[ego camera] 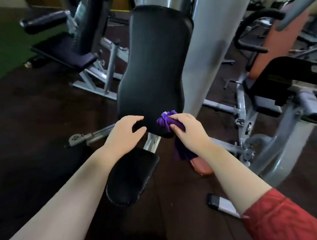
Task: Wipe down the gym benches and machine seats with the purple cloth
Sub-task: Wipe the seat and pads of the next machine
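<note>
A black padded backrest point(154, 65) stands upright in the middle, with a black seat pad point(131, 176) below it. My right hand point(188, 130) grips the bunched purple cloth point(165, 120) against the backrest's lower right corner; a tail of cloth hangs down under my wrist. My left hand point(125, 131) is at the backrest's lower left edge, fingers spread and loosely curved, holding nothing.
A grey machine column point(205, 58) rises just right of the backrest. Another bench with a dark seat point(66, 54) stands at the left, and a grey-framed machine with a black pad point(283, 78) at the right. A grey foot bar point(221, 204) lies on the dark floor.
</note>
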